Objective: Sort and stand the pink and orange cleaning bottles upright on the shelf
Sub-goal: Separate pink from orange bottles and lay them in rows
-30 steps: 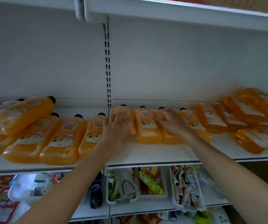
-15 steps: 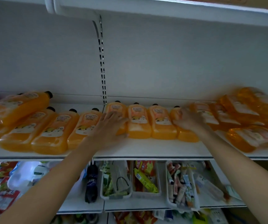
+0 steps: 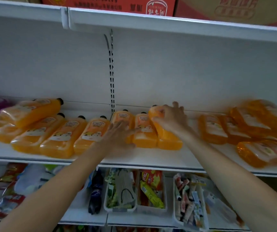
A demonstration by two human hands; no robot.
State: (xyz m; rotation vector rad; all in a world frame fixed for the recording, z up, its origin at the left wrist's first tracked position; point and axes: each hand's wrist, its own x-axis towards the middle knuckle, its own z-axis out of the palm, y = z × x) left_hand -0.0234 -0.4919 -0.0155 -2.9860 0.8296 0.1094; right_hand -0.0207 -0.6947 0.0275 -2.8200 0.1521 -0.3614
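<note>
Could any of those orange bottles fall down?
Maybe. The right hand grips the tilted bottle near its top only, so it might slip or knock the bottle beside it. The front bottle on the right lies close to the shelf edge and could get nudged off.

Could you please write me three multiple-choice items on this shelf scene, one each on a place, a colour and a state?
1. The soda bottle is: A) on the top shelf B) on the lower shelf C) on the floor.
2. The caps of the orange bottles are: A) white B) black C) red.
3. The right hand: A) hangs empty B) rests on a box C) grips an orange bottle.
Answers: 1 B, it sits beside the snack bins; 2 B, a dark cap shows at each visible neck; 3 C, its fingers curl round the held bottle.
</note>
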